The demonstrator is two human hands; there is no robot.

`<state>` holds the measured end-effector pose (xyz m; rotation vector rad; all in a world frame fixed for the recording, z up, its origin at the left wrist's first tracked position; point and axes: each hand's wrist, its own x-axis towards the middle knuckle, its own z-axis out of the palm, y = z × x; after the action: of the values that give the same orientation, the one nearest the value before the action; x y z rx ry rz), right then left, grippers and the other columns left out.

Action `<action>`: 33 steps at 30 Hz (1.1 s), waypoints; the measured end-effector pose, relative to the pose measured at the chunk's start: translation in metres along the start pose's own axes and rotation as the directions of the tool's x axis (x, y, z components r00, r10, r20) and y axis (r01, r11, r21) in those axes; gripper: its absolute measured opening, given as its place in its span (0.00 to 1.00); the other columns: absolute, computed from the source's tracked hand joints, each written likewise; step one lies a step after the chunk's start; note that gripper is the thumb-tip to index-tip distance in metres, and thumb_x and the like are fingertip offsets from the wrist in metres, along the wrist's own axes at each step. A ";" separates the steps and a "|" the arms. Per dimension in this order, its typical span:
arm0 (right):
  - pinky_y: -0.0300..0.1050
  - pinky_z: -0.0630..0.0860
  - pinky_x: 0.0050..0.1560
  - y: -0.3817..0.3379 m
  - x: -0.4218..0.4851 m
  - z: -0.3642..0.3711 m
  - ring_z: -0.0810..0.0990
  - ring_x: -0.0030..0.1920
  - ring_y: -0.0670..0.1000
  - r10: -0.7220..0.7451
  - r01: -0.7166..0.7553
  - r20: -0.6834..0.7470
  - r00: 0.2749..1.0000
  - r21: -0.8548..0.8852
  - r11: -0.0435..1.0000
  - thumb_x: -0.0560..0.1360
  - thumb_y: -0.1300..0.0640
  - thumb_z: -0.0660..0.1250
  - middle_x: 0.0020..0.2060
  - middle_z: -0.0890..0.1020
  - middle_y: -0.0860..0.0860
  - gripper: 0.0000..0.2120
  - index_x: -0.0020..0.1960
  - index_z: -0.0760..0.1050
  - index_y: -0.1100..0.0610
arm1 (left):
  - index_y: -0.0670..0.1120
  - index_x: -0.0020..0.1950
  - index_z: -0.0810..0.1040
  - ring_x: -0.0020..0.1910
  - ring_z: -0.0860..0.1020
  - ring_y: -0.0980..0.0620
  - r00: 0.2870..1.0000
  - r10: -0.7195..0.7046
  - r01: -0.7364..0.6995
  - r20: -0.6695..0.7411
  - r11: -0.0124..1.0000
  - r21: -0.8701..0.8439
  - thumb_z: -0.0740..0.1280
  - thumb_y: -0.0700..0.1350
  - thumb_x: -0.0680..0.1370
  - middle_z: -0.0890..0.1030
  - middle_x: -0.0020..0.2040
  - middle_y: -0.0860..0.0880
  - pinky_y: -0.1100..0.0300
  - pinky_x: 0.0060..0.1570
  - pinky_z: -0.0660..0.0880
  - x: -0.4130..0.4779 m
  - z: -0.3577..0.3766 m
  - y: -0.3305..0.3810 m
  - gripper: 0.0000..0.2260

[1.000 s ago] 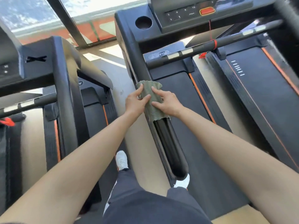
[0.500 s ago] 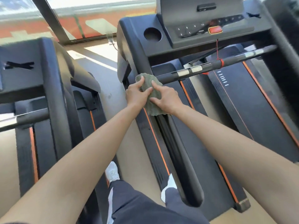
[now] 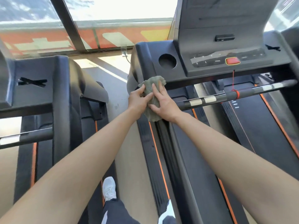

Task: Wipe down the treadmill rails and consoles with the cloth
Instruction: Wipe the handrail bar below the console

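I am seeing both hands on the green cloth (image 3: 150,88), which is lying draped over the upper end of the treadmill rail (image 3: 166,143), just below the console (image 3: 226,65). The left hand (image 3: 138,101) is gripping the cloth's left side with curled fingers. The right hand (image 3: 164,105) is pressing it down with straight fingers.

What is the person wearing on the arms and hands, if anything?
Nothing shows: the left hand and right hand are bare, without gloves, rings or watch. The left forearm and right forearm are bare too; no sleeve is in view.
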<state>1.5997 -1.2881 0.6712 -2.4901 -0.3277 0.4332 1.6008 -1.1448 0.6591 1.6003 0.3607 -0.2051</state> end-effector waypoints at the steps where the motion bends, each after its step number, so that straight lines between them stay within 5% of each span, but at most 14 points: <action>1: 0.47 0.56 0.79 0.000 0.004 -0.001 0.40 0.81 0.48 0.003 -0.003 -0.001 1.000 -0.002 1.000 0.80 0.50 0.67 0.81 0.39 0.49 0.41 0.83 0.45 0.49 | 0.44 0.78 0.69 0.62 0.79 0.54 1.000 0.003 -0.003 -0.010 1.000 0.003 0.73 0.42 0.78 0.80 0.67 0.47 0.57 0.63 0.78 0.007 0.000 0.004 0.29; 7: 0.54 0.43 0.81 -0.004 0.008 0.010 0.40 0.81 0.54 -0.077 0.022 -0.118 0.990 -0.407 0.913 0.83 0.47 0.55 0.82 0.42 0.55 0.35 0.82 0.44 0.57 | 0.45 0.79 0.66 0.62 0.77 0.57 1.000 0.020 -0.020 -0.014 1.000 -0.011 0.70 0.43 0.81 0.78 0.69 0.48 0.60 0.65 0.75 0.021 0.001 0.010 0.28; 14: 0.54 0.38 0.80 -0.004 0.067 -0.027 0.38 0.81 0.50 -0.083 0.068 -0.004 0.997 -0.529 0.846 0.80 0.36 0.53 0.82 0.41 0.52 0.39 0.82 0.40 0.51 | 0.49 0.81 0.63 0.70 0.75 0.54 0.997 0.074 -0.071 0.034 0.995 -0.070 0.67 0.45 0.82 0.74 0.74 0.49 0.52 0.70 0.74 0.061 -0.009 0.007 0.28; 23: 0.53 0.37 0.80 -0.017 0.166 -0.050 0.36 0.81 0.52 -0.005 0.003 -0.003 1.000 -0.509 0.861 0.77 0.32 0.53 0.81 0.39 0.52 0.42 0.82 0.38 0.46 | 0.56 0.79 0.66 0.68 0.77 0.54 0.998 0.056 -0.055 0.003 0.993 -0.109 0.68 0.64 0.70 0.76 0.72 0.55 0.51 0.69 0.74 0.160 -0.026 0.024 0.39; 28: 0.55 0.37 0.79 -0.022 0.191 -0.045 0.36 0.81 0.52 -0.045 0.014 -0.048 0.998 -0.512 0.859 0.77 0.35 0.55 0.82 0.40 0.53 0.41 0.82 0.38 0.45 | 0.50 0.77 0.71 0.63 0.81 0.52 0.996 0.065 -0.052 0.068 0.982 -0.180 0.66 0.47 0.83 0.82 0.64 0.50 0.52 0.66 0.77 0.175 -0.033 0.041 0.22; 33: 0.56 0.36 0.79 -0.024 0.187 -0.045 0.36 0.81 0.52 -0.035 0.004 -0.048 0.998 -0.530 0.848 0.77 0.35 0.54 0.82 0.39 0.53 0.42 0.82 0.37 0.47 | 0.50 0.76 0.72 0.61 0.82 0.50 0.992 0.067 -0.041 0.110 0.974 -0.224 0.65 0.47 0.84 0.83 0.63 0.48 0.51 0.64 0.79 0.172 -0.032 0.040 0.20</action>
<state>1.7850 -1.2308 0.6769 -3.0292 -0.5064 0.2874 1.7726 -1.0960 0.6389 1.3691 0.2404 -0.2084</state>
